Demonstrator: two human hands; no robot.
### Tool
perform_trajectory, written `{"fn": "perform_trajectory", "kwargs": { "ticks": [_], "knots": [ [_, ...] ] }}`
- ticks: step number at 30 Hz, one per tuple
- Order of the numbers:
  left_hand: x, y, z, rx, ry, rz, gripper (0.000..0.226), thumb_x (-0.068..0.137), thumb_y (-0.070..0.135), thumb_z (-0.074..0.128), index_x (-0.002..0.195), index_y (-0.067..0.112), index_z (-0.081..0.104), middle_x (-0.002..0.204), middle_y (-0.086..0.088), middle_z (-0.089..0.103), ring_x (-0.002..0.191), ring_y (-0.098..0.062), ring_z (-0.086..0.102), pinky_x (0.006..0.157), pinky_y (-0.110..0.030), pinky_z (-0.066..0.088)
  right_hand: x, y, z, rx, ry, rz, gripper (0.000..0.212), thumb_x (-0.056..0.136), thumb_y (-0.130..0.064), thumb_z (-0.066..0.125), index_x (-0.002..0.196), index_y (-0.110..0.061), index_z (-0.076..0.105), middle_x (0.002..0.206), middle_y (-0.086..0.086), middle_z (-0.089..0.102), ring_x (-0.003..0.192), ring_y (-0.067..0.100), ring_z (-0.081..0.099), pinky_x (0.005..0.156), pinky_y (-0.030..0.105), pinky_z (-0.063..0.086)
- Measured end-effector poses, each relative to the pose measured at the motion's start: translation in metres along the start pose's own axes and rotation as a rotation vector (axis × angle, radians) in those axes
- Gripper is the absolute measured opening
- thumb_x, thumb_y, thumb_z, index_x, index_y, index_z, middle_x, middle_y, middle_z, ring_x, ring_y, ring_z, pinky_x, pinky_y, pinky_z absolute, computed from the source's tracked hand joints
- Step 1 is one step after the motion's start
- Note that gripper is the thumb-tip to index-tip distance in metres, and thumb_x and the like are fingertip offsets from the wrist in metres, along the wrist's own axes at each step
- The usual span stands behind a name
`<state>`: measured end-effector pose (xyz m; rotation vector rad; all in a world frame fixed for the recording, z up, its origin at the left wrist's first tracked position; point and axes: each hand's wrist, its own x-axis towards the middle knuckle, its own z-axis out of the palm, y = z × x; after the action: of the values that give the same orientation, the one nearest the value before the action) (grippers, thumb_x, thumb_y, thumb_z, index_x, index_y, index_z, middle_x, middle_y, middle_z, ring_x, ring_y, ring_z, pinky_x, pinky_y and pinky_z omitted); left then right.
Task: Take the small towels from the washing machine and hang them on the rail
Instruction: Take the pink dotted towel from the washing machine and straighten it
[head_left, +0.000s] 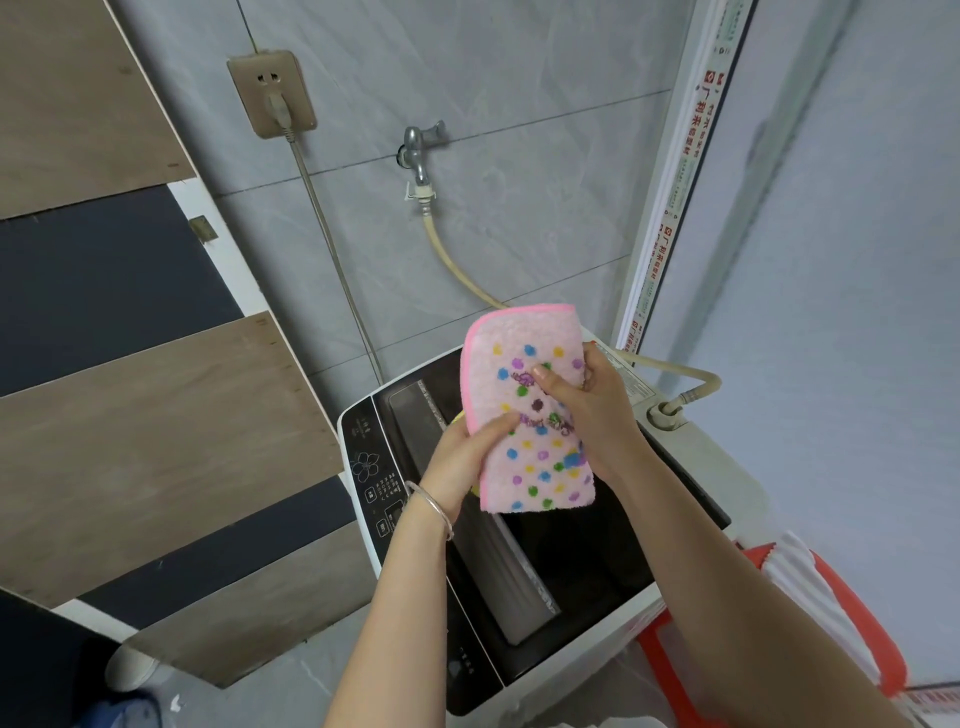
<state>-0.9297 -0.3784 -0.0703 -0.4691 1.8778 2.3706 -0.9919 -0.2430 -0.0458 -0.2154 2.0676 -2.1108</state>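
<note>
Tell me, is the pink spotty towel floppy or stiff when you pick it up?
Probably floppy: the pink towel looks folded over where the left hand and right hand hold it. Likely light, since thumbs and fingers alone keep it up. Its fluffy pile should not slip easily.

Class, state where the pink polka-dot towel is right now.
Head view: the pink polka-dot towel is just right of centre, above the white washing machine, gripped by the left hand and right hand.

pink towel (524, 410) with multicoloured polka dots, white washing machine (737, 467) with black panel, red-orange basket (852, 623)
</note>
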Motion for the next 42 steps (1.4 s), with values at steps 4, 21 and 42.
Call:
{"fn": "perform_trajectory", "kwargs": {
  "ticks": [4,21,42],
  "knots": [
    [0.003,-0.006,0.001,0.041,0.039,0.001,0.026,0.087,0.022,0.059,0.109,0.007,0.061,0.098,-0.005,0.071,0.079,-0.012,0.07,0.067,-0.024,0.058,0.005,0.003,-0.002,-0.03,0.115,0.019,0.036,0.08,-0.025,0.07,0.109,-0.015,0.052,0.107,0.005,0.066,0.092,0.019,0.068,0.081,0.046,0.057],
    [0.012,-0.008,0.045,0.001,0.154,0.068,0.021,0.094,0.024,0.048,0.111,0.013,0.055,0.102,-0.008,0.068,0.093,-0.023,0.067,0.078,-0.035,0.057,0.012,0.008,-0.049,0.04,0.07,0.178,0.058,0.088,-0.025,0.06,0.138,-0.023,0.03,0.093,-0.013,0.06,0.081,0.003,0.063,0.065,0.021,0.05],
    [0.002,-0.032,0.136,0.115,0.31,0.125,0.07,0.087,0.011,0.058,0.143,0.029,0.019,0.138,-0.006,0.041,0.12,-0.027,0.052,0.098,-0.049,0.048,-0.018,0.015,-0.142,-0.166,0.001,0.085,0.043,0.084,-0.011,0.064,0.111,-0.042,0.053,0.122,-0.003,0.053,0.105,0.015,0.06,0.079,0.036,0.058]
  ]
}}
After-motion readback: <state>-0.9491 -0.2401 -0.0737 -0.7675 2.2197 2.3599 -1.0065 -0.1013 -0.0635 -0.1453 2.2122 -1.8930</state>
